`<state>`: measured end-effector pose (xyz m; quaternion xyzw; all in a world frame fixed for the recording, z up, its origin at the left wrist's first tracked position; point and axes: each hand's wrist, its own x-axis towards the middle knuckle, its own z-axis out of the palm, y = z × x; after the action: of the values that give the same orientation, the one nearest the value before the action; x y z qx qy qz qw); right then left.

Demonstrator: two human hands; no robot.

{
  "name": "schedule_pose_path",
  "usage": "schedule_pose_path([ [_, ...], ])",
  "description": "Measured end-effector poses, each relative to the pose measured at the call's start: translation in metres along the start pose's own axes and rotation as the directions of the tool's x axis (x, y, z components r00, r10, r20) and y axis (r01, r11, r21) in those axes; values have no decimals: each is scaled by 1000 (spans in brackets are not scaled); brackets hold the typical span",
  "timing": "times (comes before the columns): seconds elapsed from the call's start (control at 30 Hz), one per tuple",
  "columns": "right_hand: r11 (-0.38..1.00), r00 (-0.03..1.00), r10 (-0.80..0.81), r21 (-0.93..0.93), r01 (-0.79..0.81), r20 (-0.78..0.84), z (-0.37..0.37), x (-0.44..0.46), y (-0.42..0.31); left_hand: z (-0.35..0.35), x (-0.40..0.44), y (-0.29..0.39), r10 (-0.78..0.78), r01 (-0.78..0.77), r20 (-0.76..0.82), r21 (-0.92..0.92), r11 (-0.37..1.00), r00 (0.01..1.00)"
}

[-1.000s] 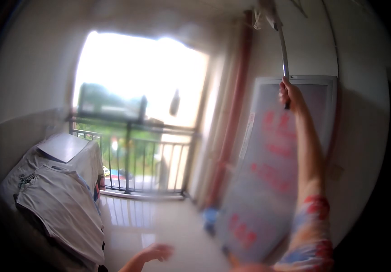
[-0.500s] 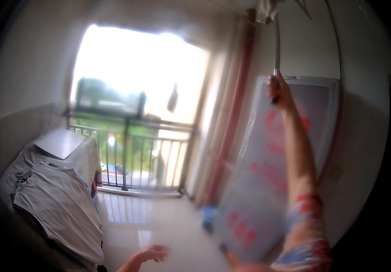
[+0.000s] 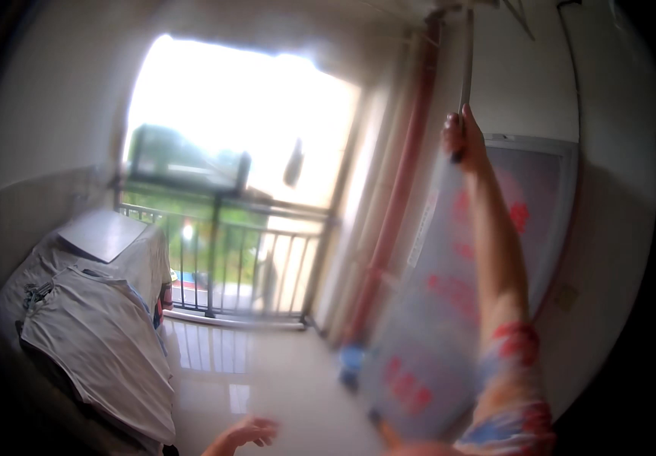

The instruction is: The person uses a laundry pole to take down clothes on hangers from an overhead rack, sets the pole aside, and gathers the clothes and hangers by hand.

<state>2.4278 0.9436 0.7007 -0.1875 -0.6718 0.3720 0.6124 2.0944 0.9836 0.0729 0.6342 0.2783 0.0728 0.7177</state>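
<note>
The right hand (image 3: 463, 138) is wrapped round the lower end of a thin pole (image 3: 466, 64), raised high on a stretched arm; the left hand (image 3: 248, 433) hangs low and well apart from it, fingers loose, holding nothing that I can see. Over the last second the right hand has shifted left across the grey door (image 3: 438, 330), and the pole, which leaned left, now stands almost upright. The pale bundle near its top has gone from view, and a dark crosspiece (image 3: 455, 10) shows there; whether the bundle has come off or is only out of sight, I can't tell. I judge that the work lies all at the pole's upper end, steered by one hand. Farther out, a red pipe (image 3: 398, 190) runs up beside the door, and pale cloth (image 3: 103, 334) lies draped to the left, before the balcony railing (image 3: 214, 262).
</note>
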Motion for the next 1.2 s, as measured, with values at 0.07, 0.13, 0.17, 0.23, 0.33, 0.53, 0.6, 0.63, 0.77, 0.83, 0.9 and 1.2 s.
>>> schedule_pose_path([
  [0.07, 997, 997, -37, -70, 32, -65, 8, 8, -4, -2, 3, -8, 0, 0, -3, -14, 1000, 1000],
  [0.13, 998, 998, -17, -56, 14, -65, 14, 17, -6, -2, 3, -13, -4, 4, -10, -32, 999, 1000],
  [0.17, 999, 998, -6, -48, 3, -67, 14, 21, -5, -2, 1, -15, -9, 8, -17, -42, 999, 1000],
  [0.23, 999, 999, -14, -37, 13, -43, 11, 24, -3, -2, -2, -18, -17, 15, -28, -56, 998, 999],
  [0.33, 998, 995, -59, -39, 56, -86, 23, 14, -3, -3, -5, -20, -31, 28, -36, -63, 998, 999],
  [0.53, 943, 970, -120, -329, 44, -213, 17, 10, 5, -14, -2, -32, -66, 64, -29, -78, 995, 997],
  [0.6, 924, 954, -144, -382, 35, -261, 27, 15, -2, -18, 1, -35, -65, 64, -14, -84, 994, 998],
  [0.63, 912, 946, -157, -408, 29, -285, 33, 18, -8, -21, 4, -39, -63, 62, -8, -88, 994, 998],
  [0.77, 921, 953, -134, -390, 18, -272, 33, 17, -26, -22, 7, -39, -63, 62, -5, -95, 994, 998],
  [0.83, 889, 951, -151, -458, 11, -269, 24, 6, -19, -21, 5, -36, -85, 83, -14, -92, 992, 996],
  [0.9, 862, 949, -165, -507, 6, -269, 12, -11, -8, -21, 3, -36, -124, 121, -24, -82, 989, 992],
  [1.2, 905, 877, 45, -352, -239, -479, -19, -116, 92, -33, -15, -42, -200, 193, -84, -81, 978, 976],
])
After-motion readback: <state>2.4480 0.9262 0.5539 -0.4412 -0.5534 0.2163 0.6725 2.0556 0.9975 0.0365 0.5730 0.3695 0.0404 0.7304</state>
